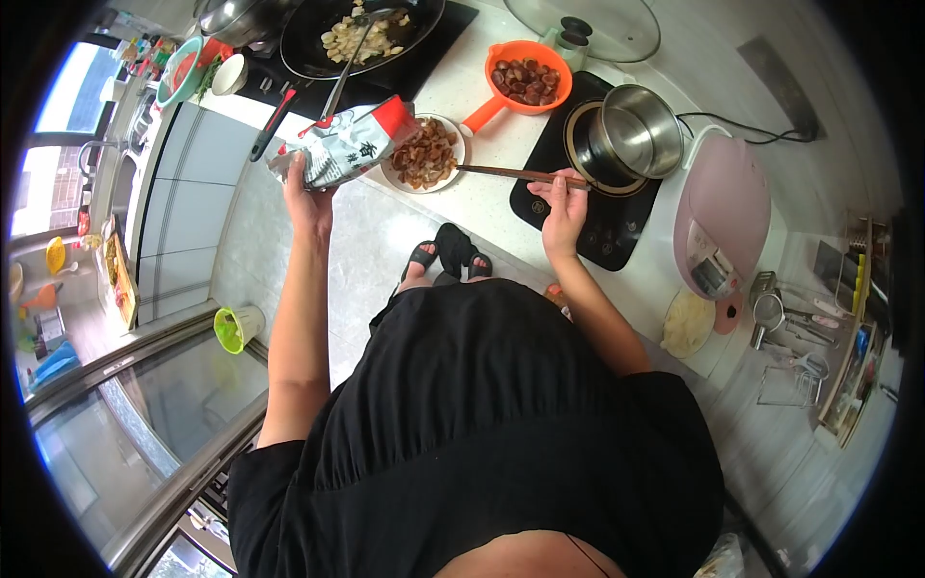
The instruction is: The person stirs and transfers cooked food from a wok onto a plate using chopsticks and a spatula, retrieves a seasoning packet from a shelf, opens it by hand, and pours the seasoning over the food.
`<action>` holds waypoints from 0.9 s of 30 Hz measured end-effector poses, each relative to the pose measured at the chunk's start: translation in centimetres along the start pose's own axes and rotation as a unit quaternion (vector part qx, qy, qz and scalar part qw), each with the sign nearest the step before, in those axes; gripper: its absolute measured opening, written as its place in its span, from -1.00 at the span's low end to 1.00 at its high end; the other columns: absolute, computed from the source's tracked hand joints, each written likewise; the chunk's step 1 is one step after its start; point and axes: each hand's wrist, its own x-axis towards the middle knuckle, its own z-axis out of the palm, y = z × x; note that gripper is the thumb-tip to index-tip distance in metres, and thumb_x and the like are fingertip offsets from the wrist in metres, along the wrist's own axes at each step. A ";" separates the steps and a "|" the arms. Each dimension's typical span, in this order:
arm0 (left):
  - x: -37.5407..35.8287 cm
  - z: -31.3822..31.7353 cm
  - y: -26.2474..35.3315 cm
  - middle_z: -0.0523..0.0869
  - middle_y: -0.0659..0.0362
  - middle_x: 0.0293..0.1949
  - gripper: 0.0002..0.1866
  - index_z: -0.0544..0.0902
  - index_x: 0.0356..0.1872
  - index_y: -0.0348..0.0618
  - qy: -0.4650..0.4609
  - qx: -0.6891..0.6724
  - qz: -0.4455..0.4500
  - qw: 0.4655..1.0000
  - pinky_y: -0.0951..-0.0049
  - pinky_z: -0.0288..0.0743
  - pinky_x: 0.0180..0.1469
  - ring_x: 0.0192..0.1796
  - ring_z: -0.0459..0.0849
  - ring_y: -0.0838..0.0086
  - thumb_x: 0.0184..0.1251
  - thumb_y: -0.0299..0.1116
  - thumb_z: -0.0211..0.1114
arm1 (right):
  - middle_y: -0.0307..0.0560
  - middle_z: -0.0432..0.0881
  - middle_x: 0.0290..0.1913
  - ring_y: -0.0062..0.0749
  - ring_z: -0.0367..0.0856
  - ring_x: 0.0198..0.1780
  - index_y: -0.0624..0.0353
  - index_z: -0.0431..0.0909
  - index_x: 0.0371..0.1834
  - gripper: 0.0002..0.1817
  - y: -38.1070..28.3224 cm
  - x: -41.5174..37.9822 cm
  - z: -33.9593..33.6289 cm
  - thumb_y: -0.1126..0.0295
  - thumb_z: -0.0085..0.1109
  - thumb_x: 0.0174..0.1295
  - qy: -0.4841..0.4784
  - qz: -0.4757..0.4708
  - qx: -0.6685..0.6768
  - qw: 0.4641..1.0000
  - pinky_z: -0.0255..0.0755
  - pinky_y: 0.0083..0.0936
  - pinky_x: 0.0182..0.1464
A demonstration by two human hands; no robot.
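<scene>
Silver and red on the outside, with dark printed characters: clamps a crinkled bag [349, 144] in the left hand [310, 193], thumb pressed on the near face. Holds it tilted, red end towards the right and beside a white plate [461, 146], overlapping that plate's left side in view; cannot tell from above whether touching.

Closes the fingers of the right hand [561, 207] around dark chopsticks [511, 172], held almost level, tips reaching to the plate's right rim. Keeps left and right well apart, one at either side of the plate. Finds the plate at the near edge of the bench [496, 137], heaped with reddish-brown sliced pieces [424, 154].

Just beyond to the right, shows an orange colander [497, 58] filled with dark reddish-brown pieces [527, 82], handle pointing back at the plate. Further right along the near edge, has a black hot plate [609, 236] carrying a steel pot [641, 130], then a pink rice cooker [725, 193] towards the bench's right end. At the far edge, lays out a glass lid [602, 27].

On the left, beyond the bag, has a dark wok [299, 43] with pale cooked pieces [352, 40] and a long-handled metal utensil [353, 63] leaning out over the rim. Near the bench's left side, beside the black cooktop [424, 72], sets a small white bowl [229, 75] next to a teal bowl [196, 60].
</scene>
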 end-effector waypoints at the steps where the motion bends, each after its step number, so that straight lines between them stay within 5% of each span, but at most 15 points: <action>1: -0.1 0.1 0.1 0.54 0.10 0.18 -0.46 0.34 0.28 -0.07 0.001 0.005 0.004 1.000 -0.03 0.43 0.21 0.18 0.56 0.23 0.35 -0.10 0.18 | -0.06 0.54 -0.22 -0.40 0.66 -0.27 0.22 0.30 -0.01 -0.80 0.0 0.0 0.1 0.32 -0.13 0.50 0.006 -0.005 0.002 1.000 0.57 -0.51 -0.14; 27: -1.1 0.1 0.4 0.62 0.14 0.02 -0.55 0.39 0.18 -0.11 0.007 0.003 -0.015 1.000 0.06 0.55 0.10 0.04 0.65 0.33 0.34 -0.18 0.20 | -0.05 0.49 -0.17 -0.36 0.66 -0.23 0.25 0.28 -0.01 -0.80 -0.6 -0.1 0.4 0.33 -0.14 0.50 -0.033 0.006 0.001 0.999 0.59 -0.43 -0.11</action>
